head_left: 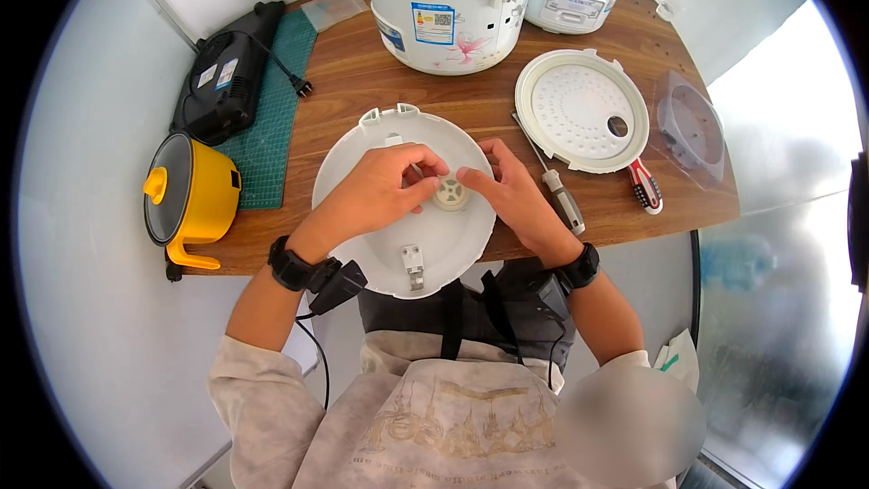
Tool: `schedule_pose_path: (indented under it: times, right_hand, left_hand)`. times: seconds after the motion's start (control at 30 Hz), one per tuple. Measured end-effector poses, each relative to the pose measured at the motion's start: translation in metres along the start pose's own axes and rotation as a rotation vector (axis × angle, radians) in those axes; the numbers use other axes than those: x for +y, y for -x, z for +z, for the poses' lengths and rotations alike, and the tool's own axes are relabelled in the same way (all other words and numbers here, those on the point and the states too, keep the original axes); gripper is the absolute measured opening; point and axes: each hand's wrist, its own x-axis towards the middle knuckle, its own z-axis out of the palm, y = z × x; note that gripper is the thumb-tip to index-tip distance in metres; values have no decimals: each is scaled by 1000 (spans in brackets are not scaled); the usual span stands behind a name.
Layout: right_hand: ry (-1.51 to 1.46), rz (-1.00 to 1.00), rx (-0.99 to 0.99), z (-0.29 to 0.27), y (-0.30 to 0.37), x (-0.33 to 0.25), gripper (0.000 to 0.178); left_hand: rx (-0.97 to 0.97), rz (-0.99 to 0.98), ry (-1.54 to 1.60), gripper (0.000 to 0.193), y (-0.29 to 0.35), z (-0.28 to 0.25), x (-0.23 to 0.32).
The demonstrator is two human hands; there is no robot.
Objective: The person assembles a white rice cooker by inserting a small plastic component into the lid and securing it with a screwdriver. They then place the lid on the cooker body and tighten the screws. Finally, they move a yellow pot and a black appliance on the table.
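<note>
A white round appliance lid (367, 258) lies inner side up at the table's near edge. At its middle is a round pale slotted piece (451, 194). My left hand (385, 183) reaches over the lid from the left, thumb and curled fingertips close together beside that piece. Whatever they pinch is too small or hidden to make out. From the right comes my right hand (520, 195), its thumb tip at the slotted piece's upper edge and its bent forefinger apart from the thumb, over the lid's rim. A metal-ended latch or bracket (413, 264) sits on the lid's near part.
Behind stand an open white rice cooker (398, 50) and another white cooker (570, 9). To the right lie a perforated white disc (566, 95), two screwdrivers (563, 202) and a clear plastic tray (692, 127). A yellow pot (213, 204), green mat (264, 167) and black appliance (222, 95) occupy the left.
</note>
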Motion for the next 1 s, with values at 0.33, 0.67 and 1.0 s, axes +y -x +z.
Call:
schedule_pose_path:
  times: [0.33, 0.67, 1.0]
  right_hand:
    - [-331, 107, -134, 2, 11, -23, 41]
    - [-381, -206, -290, 28, 36, -55, 48]
    - [215, -628, -199, 51, 24, -66, 44]
  left_hand:
    - [87, 144, -181, 46, 28, 6, 19]
    - [255, 258, 23, 57, 71, -17, 33]
    - [481, 281, 422, 68, 101, -15, -56]
